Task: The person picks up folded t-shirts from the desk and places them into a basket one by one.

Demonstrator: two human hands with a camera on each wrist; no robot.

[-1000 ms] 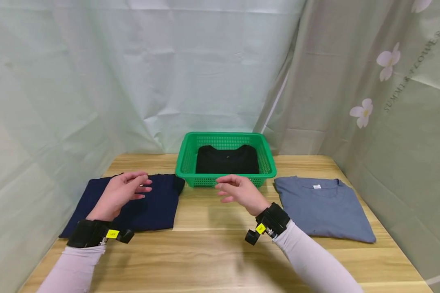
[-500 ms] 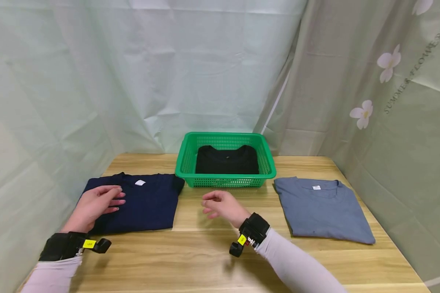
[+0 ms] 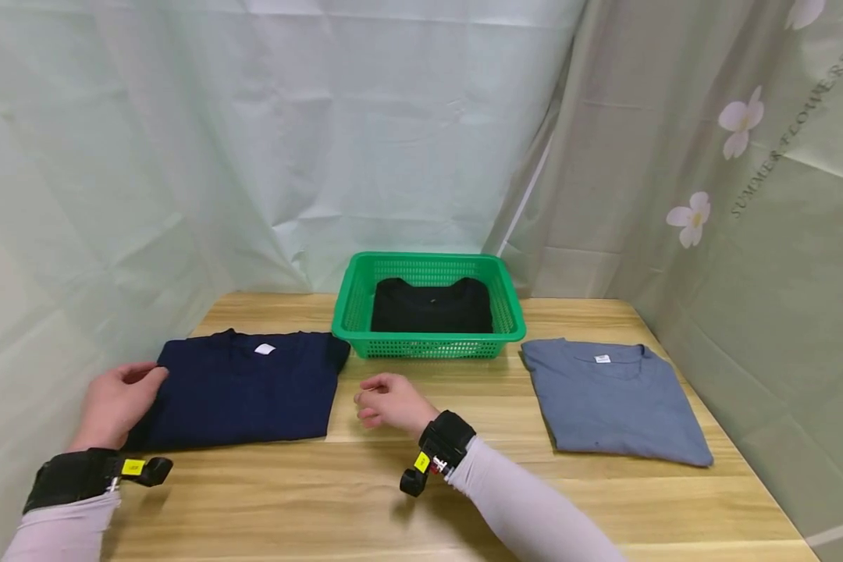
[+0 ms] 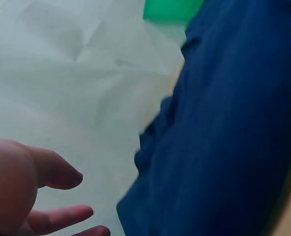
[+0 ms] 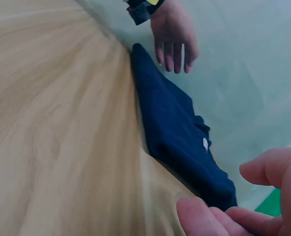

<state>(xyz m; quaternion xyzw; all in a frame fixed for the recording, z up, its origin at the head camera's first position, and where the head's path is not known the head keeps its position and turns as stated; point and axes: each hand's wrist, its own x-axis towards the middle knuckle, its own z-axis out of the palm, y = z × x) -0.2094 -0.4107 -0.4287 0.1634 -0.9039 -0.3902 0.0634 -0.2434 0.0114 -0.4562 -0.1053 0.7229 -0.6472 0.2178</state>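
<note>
A navy T-shirt (image 3: pixel 253 390), folded into a flat rectangle with a white neck label, lies on the left of the wooden table. My left hand (image 3: pixel 119 402) is at its left edge; in the left wrist view the thumb and fingers (image 4: pixel 61 216) are spread apart beside the navy cloth, holding nothing. To the shirt's right, over the tabletop, my right hand (image 3: pixel 393 403) hovers with fingers loosely bent and nothing in it. In the right wrist view the left hand (image 5: pixel 175 37) hangs above the shirt's far end.
Behind the hands, a green plastic basket (image 3: pixel 428 346) holds a folded black T-shirt (image 3: pixel 432 308). A folded grey-blue T-shirt (image 3: pixel 614 402) lies on the right of the wooden table (image 3: pixel 309 499). Pale curtains (image 3: pixel 393 133) enclose the back and sides.
My left hand has moved left from above the navy T-shirt to its left edge, uncovering the neck label. My right hand has moved left and slightly down, away from the basket.
</note>
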